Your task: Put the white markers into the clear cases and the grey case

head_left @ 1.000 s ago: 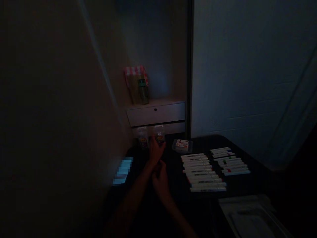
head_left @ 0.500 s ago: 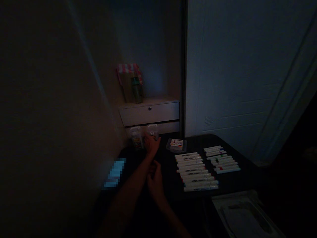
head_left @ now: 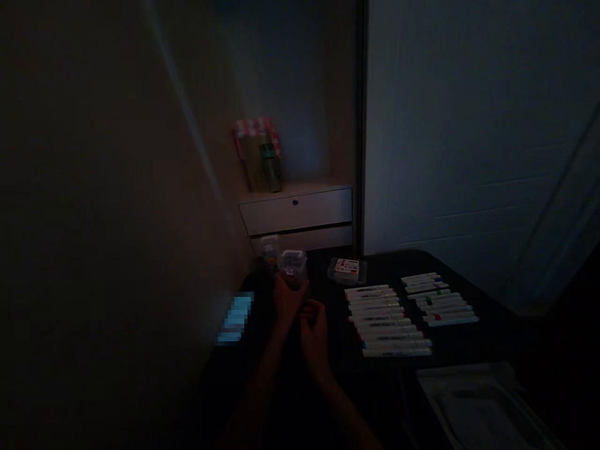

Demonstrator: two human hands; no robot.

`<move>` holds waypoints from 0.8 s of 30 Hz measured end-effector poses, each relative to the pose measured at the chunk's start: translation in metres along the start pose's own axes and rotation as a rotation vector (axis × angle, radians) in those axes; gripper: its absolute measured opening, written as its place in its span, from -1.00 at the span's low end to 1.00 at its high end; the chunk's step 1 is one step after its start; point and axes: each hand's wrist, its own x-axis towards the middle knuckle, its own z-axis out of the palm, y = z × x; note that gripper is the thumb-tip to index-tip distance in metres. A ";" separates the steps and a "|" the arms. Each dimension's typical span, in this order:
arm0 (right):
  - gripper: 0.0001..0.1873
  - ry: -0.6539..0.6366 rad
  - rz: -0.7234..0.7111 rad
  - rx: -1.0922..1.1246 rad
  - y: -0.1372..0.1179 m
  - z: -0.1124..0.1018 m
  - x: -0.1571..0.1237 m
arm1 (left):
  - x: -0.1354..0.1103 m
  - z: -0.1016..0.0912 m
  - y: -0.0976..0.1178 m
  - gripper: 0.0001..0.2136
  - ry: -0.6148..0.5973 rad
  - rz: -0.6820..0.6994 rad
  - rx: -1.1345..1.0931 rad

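Observation:
In the dim head view my left hand [head_left: 287, 298] is closed around a clear plastic container [head_left: 294, 261] with a lid at its top. My right hand [head_left: 314, 319] is just to the right and nearer to me, its fingers curled in by the container's lower end. Darkness hides whether those fingers grip anything. Behind the held container, a second clear plastic container [head_left: 269, 253] with a printed label stands at the left back of the black table [head_left: 328, 337].
A flat clear box [head_left: 347, 270] with a label lies at the back. Several white markers [head_left: 389, 322] lie in a row, with more markers [head_left: 439, 300] farther right. A lit, pixelated patch [head_left: 235, 319] is at left. Drawers [head_left: 295, 212], a green-capped bottle [head_left: 270, 167] and a tray [head_left: 482, 406] are around.
My left hand has taken hold of the right-hand container and drawn it closer. My right hand has risen slightly towards it. The whole view has shifted a little.

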 end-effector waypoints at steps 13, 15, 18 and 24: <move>-0.74 -0.281 -0.041 -0.092 -0.002 0.003 -0.010 | -0.106 -0.079 -0.045 -0.28 0.234 -0.073 -0.386; -0.73 -0.349 -0.037 -0.114 -0.004 0.003 -0.010 | -0.105 -0.082 -0.046 -0.24 0.189 -0.117 -0.442; -0.71 -0.395 -0.049 -0.143 -0.006 0.002 -0.011 | -0.102 -0.088 -0.048 -0.25 0.079 -0.174 -0.483; -0.72 -0.397 -0.028 -0.156 -0.008 0.004 -0.013 | -0.104 -0.098 -0.047 -0.28 0.018 -0.190 -0.558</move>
